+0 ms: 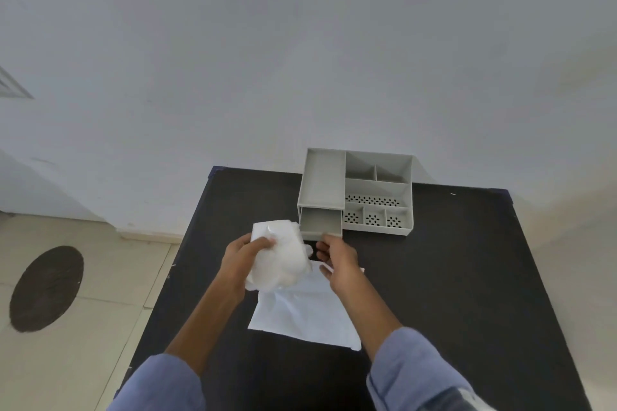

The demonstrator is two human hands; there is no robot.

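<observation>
In the middle of the frame the left hand (247, 253) grips a crumpled white wrapping (283, 255), held above the black worktop (450, 277) just in front of the grey organizer (377, 190). The right hand (337, 259) has curled fingers at the organizer's drawer (320, 223); whether it holds anything cannot be told. A flat white bag (307, 314) lies beneath both hands.

A black table (467, 277) stands against a plain white wall (300, 43).
The table top is dark with a blue edge. Far left, up high, is a slatted vent (11, 85). The floor (110, 304) has pale tiles, and a dark round patch (46, 289) lies on it.
</observation>
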